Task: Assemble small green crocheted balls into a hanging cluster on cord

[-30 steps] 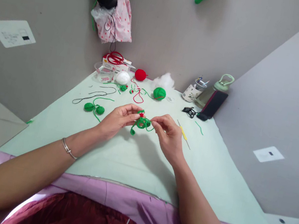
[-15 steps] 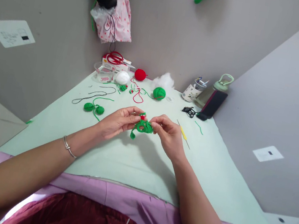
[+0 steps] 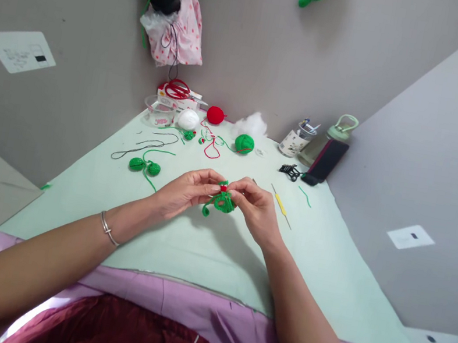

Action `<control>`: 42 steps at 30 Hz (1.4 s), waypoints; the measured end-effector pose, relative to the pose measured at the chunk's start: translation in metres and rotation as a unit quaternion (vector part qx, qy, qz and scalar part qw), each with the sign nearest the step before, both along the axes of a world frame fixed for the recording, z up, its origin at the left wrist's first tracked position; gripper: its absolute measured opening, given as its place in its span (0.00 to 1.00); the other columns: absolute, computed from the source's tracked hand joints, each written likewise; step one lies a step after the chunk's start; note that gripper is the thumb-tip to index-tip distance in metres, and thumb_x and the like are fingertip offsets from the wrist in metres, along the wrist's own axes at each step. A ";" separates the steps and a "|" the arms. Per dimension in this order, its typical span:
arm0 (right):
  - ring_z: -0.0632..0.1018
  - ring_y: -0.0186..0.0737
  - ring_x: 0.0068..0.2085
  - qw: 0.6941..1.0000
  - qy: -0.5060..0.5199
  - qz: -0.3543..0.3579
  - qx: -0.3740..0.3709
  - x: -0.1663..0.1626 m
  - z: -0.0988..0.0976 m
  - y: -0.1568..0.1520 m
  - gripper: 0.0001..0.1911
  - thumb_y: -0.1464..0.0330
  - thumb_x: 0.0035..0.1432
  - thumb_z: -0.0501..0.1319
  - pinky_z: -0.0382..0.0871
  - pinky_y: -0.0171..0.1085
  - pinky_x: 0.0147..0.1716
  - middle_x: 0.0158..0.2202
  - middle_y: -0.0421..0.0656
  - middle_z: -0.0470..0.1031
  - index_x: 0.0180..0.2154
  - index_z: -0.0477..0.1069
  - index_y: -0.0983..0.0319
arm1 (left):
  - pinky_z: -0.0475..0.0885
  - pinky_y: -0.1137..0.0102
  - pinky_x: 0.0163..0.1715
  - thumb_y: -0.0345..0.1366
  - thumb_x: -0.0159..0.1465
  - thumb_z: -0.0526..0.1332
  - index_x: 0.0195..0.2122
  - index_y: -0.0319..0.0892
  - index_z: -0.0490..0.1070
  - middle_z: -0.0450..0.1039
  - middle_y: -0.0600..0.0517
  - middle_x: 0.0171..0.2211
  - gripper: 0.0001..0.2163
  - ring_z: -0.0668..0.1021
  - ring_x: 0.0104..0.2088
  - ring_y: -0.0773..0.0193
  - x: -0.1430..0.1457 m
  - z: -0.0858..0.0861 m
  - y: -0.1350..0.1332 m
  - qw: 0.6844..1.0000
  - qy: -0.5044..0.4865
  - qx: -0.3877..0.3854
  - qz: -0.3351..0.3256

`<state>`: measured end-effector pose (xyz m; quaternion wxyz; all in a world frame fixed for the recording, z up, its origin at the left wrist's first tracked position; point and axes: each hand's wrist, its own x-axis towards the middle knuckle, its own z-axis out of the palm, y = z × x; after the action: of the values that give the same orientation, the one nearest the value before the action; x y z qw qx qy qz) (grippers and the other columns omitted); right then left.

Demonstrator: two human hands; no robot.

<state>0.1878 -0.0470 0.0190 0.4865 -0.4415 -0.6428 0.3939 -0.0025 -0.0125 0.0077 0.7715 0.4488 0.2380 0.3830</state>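
Left hand (image 3: 183,192) and right hand (image 3: 255,204) sit closer together than a second ago — both pinching the green yarn piece (image 3: 228,202), which seems steadied from two sides.

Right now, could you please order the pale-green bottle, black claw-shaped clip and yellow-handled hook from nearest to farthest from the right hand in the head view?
1. Yellow-handled hook, just outside the right hand.
2. Black clip, farther back, right.
3. Pale-green bottle, back right.

Pen cup (image 3: 293,143) beside lidded bottle (image 3: 339,133) — phone (image 3: 329,159) in front
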 end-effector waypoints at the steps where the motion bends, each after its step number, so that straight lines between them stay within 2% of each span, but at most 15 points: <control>1: 0.72 0.34 0.31 1.000 0.002 -0.001 -0.002 -0.001 0.000 0.000 0.13 0.57 0.58 0.66 0.68 0.36 0.30 0.32 0.41 0.72 0.33 0.77 0.61 | 0.73 0.71 0.42 0.34 0.58 0.69 0.37 0.40 0.74 0.75 0.52 0.35 0.08 0.79 0.36 0.67 0.000 0.000 -0.001 1.000 0.003 0.002 -0.001; 9: 0.71 0.33 0.29 1.000 0.003 -0.028 0.003 -0.005 -0.001 0.000 0.12 0.59 0.58 0.66 0.67 0.36 0.30 0.30 0.40 0.71 0.33 0.76 0.61 | 0.72 0.69 0.42 0.37 0.59 0.69 0.38 0.40 0.74 0.75 0.52 0.36 0.10 0.78 0.37 0.66 -0.001 0.000 0.000 0.999 0.023 0.028 0.009; 15: 0.70 0.32 0.27 0.997 0.044 -0.064 -0.017 0.000 -0.001 0.003 0.12 0.59 0.58 0.65 0.68 0.35 0.30 0.26 0.38 0.71 0.33 0.72 0.62 | 0.72 0.71 0.39 0.34 0.57 0.70 0.37 0.39 0.74 0.75 0.52 0.35 0.09 0.78 0.35 0.67 0.000 0.001 0.001 1.000 0.005 0.001 0.029; 18: 0.71 0.31 0.26 0.991 0.092 -0.084 -0.056 0.005 -0.003 0.007 0.12 0.59 0.56 0.65 0.68 0.35 0.28 0.29 0.39 0.73 0.33 0.70 0.62 | 0.73 0.71 0.41 0.33 0.57 0.70 0.38 0.40 0.73 0.75 0.53 0.36 0.10 0.79 0.36 0.67 0.000 -0.003 0.005 0.999 -0.007 -0.026 0.043; 21: 0.69 0.29 0.25 0.981 0.117 -0.134 -0.079 0.010 -0.004 0.010 0.12 0.61 0.54 0.66 0.64 0.33 0.26 0.32 0.40 0.74 0.35 0.70 0.62 | 0.73 0.71 0.42 0.33 0.58 0.69 0.40 0.41 0.71 0.75 0.54 0.35 0.10 0.79 0.34 0.69 -0.001 -0.006 0.008 0.998 -0.023 -0.036 0.048; 24: 0.66 0.29 0.24 0.982 0.084 -0.168 -0.031 0.008 -0.003 0.008 0.10 0.61 0.57 0.64 0.61 0.32 0.24 0.28 0.38 0.71 0.36 0.72 0.62 | 0.74 0.69 0.42 0.34 0.60 0.68 0.41 0.42 0.69 0.75 0.55 0.34 0.11 0.79 0.33 0.69 -0.001 -0.006 0.007 0.998 -0.025 -0.033 0.055; 27: 0.66 0.31 0.24 0.990 0.008 -0.142 0.020 0.000 0.000 0.001 0.11 0.60 0.60 0.63 0.62 0.33 0.25 0.25 0.37 0.68 0.32 0.72 0.61 | 0.75 0.67 0.43 0.35 0.60 0.68 0.41 0.42 0.69 0.75 0.54 0.35 0.11 0.79 0.34 0.68 0.000 -0.005 0.005 0.997 -0.014 -0.013 0.069; 32: 0.69 0.33 0.29 0.980 -0.116 -0.106 0.124 -0.011 -0.002 -0.007 0.07 0.63 0.61 0.64 0.65 0.36 0.30 0.30 0.40 0.72 0.32 0.74 0.60 | 0.73 0.70 0.41 0.38 0.59 0.68 0.39 0.41 0.70 0.74 0.54 0.35 0.11 0.78 0.36 0.68 0.002 -0.005 0.001 0.996 0.012 0.017 0.081; 34: 0.69 0.34 0.29 0.978 -0.144 -0.067 0.133 -0.011 -0.003 -0.008 0.07 0.63 0.62 0.64 0.65 0.36 0.31 0.30 0.41 0.71 0.34 0.76 0.59 | 0.71 0.72 0.40 0.38 0.59 0.68 0.39 0.41 0.71 0.73 0.55 0.35 0.11 0.77 0.35 0.69 0.003 -0.004 0.000 0.995 0.034 0.023 0.086; 37: 0.69 0.34 0.28 0.982 -0.156 -0.023 0.107 -0.010 -0.002 -0.008 0.11 0.61 0.63 0.62 0.64 0.36 0.29 0.27 0.40 0.71 0.31 0.76 0.59 | 0.70 0.72 0.39 0.38 0.59 0.68 0.40 0.42 0.72 0.73 0.55 0.35 0.11 0.76 0.35 0.69 0.003 -0.004 -0.001 0.994 0.054 0.025 0.089; 40: 0.68 0.33 0.26 0.984 -0.127 -0.090 0.092 -0.008 -0.001 -0.007 0.13 0.61 0.62 0.62 0.64 0.36 0.28 0.24 0.39 0.71 0.28 0.73 0.61 | 0.70 0.70 0.41 0.39 0.59 0.68 0.39 0.41 0.71 0.73 0.54 0.36 0.11 0.76 0.36 0.68 0.004 -0.005 -0.001 0.995 0.046 0.028 0.082; 42: 0.70 0.34 0.27 0.979 -0.109 -0.142 0.093 -0.007 -0.002 -0.004 0.11 0.61 0.62 0.62 0.65 0.36 0.29 0.27 0.40 0.73 0.31 0.73 0.61 | 0.70 0.70 0.40 0.39 0.59 0.68 0.39 0.41 0.71 0.73 0.53 0.36 0.11 0.76 0.36 0.67 0.004 -0.006 0.000 0.996 0.044 0.027 0.079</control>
<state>0.1811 -0.0513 0.0172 0.5037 -0.5216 -0.6563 0.2086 0.0012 -0.0129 0.0022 0.7152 0.4654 0.2961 0.4292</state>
